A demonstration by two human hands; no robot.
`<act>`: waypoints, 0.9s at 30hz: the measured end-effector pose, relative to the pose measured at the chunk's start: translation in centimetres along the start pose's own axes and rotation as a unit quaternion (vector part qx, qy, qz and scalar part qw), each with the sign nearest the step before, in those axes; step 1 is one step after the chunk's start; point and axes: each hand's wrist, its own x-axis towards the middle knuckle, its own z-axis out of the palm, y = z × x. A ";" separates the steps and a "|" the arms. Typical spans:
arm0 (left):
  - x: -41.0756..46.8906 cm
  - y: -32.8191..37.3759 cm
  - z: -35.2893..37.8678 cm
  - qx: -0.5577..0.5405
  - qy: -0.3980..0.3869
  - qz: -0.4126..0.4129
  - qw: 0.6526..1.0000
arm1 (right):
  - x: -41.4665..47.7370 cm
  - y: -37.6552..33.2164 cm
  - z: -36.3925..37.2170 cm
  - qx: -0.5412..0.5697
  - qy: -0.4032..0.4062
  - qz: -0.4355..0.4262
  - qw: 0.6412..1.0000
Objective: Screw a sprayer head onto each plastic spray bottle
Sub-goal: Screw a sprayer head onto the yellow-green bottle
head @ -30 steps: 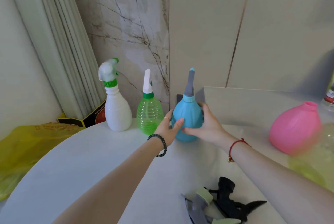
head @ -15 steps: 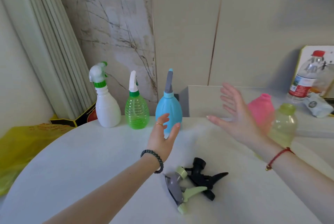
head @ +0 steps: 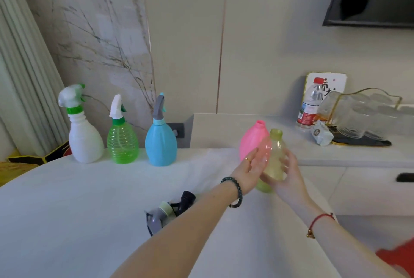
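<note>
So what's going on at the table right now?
A person is fitting sprayer heads to plastic bottles. The white bottle, green bottle and blue bottle stand in a row at the back of the table, heads already on. Both hands are around the yellow-green bottle, which has no head: the right hand cups it from behind, the left hand is open against its front. The pink bottle behind it is also bare. Loose sprayer heads lie nearer the person.
</note>
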 end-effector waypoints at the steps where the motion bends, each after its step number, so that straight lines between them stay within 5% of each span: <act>1: 0.1 0.1 0.1 -0.005 0.003 0.001 1.000 | 0.1 0.1 0.0 -0.003 0.000 0.000 1.000; 13: -7.7 7.1 -11.4 0.066 0.105 0.176 0.976 | -4.5 -14.4 4.9 0.060 -0.066 -0.166 0.982; 27: -19.8 -4.1 -20.0 0.077 0.200 0.034 0.976 | -13.6 -11.7 16.5 0.047 -0.320 -0.093 0.942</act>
